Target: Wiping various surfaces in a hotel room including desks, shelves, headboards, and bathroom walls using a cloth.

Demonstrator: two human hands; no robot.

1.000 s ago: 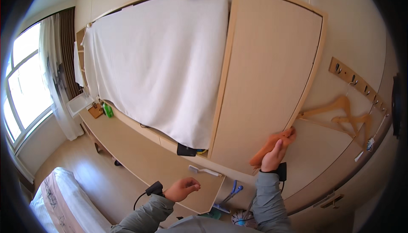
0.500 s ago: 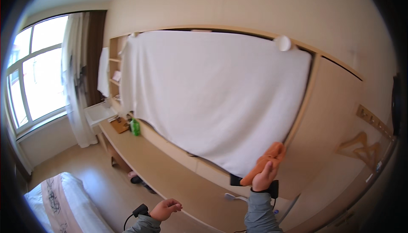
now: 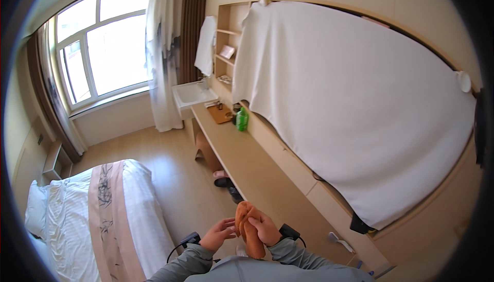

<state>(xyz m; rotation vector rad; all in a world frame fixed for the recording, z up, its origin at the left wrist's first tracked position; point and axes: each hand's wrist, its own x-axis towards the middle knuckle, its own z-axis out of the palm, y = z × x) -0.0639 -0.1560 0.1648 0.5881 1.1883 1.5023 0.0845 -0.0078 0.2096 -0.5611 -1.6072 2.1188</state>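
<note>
A folded orange cloth [image 3: 253, 246] hangs from my right hand [image 3: 265, 229], which is closed around its upper part in front of my body. My left hand [image 3: 218, 233] is beside the cloth with its fingers stretched out and apart. Its fingertips reach the cloth's edge; whether they touch it I cannot tell. A large white sheet [image 3: 355, 97] covers most of the wall recess to the right, above the long desk [image 3: 272, 179].
A white-handled brush [image 3: 340, 242] lies at the desk's near right. Farther along stand a green bottle [image 3: 242, 119], a brown tray [image 3: 220, 114] and a white basin [image 3: 195, 94]. A bed [image 3: 139, 205] is to the left. Dark shoes [image 3: 225, 182] lie below the desk's edge.
My view has swung left toward the window and bed. My right hand has brought the orange cloth from beside the sheet to my front, and my left hand has come up next to it.
</note>
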